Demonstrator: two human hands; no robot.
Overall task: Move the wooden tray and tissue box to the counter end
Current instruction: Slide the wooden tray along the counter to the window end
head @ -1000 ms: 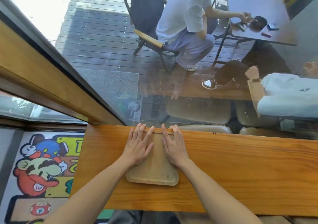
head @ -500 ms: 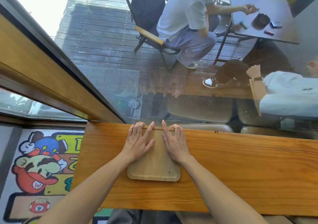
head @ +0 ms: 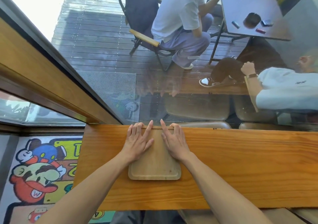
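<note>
A pale wooden tray point(head: 154, 167) with rounded corners lies flat on the orange wooden counter point(head: 240, 163), its far edge against the window glass. My left hand point(head: 138, 140) rests palm down on the tray's left half, fingers spread toward the glass. My right hand point(head: 173, 140) lies palm down on the right half, with its outer fingers curled at the far edge. Neither hand grips the tray. No tissue box is in view.
The counter's left end point(head: 82, 155) is a short way left of the tray, with a cartoon floor mat point(head: 37, 172) below it. The window glass point(head: 172, 86) runs along the counter's far edge. Outside, two people sit by a table point(head: 249, 12). Stool seats point(head: 197, 124) show beyond the counter.
The tray and both hands have stayed in place. My right hand's outer fingers have curled at the tray's far edge.
</note>
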